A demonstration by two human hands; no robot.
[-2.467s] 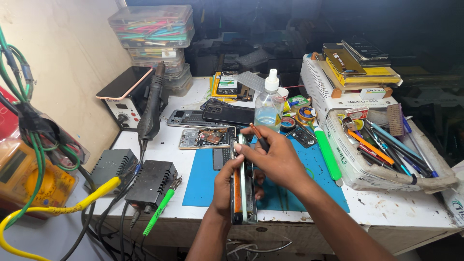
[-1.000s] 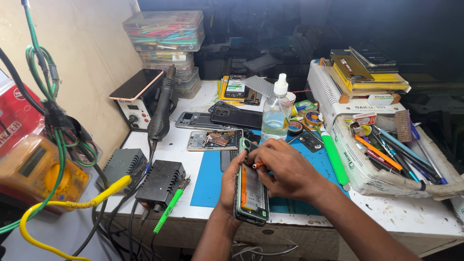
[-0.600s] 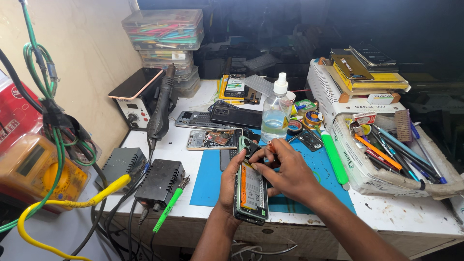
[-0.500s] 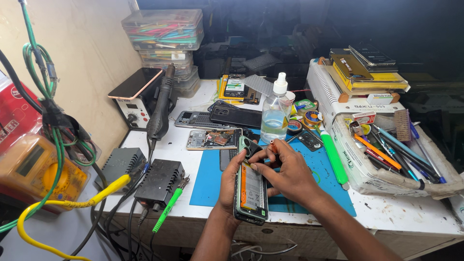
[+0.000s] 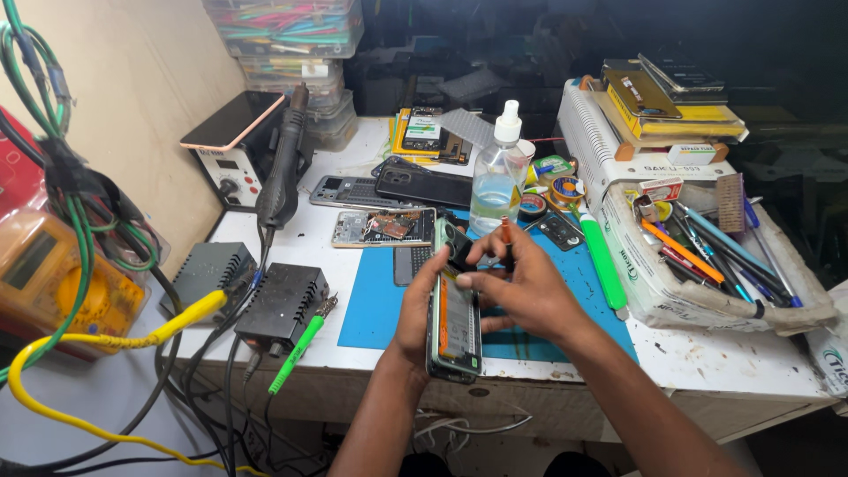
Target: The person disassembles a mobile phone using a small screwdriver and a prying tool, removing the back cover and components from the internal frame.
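My left hand (image 5: 413, 309) grips an opened phone (image 5: 455, 322) from its left side, holding it upright over the front edge of the blue mat (image 5: 380, 296); its back is off and the battery and inner parts show. My right hand (image 5: 521, 287) rests against the phone's top right, fingers pinching a thin orange-handled tool (image 5: 505, 237) that points up. The tool's tip is hidden behind the fingers. A second opened phone (image 5: 384, 227) lies flat on the table just beyond.
A clear spray bottle (image 5: 497, 181) stands behind the hands. A tray of pens and tools (image 5: 707, 256) sits at right, a green marker (image 5: 602, 254) beside it. Black power boxes (image 5: 283, 300), a hot-air handle (image 5: 281, 172) and tangled cables (image 5: 97, 238) fill the left.
The phone has turned from edge-on to showing its open inside. My right hand shifted from the phone's top to its upper right side, the orange tool now upright.
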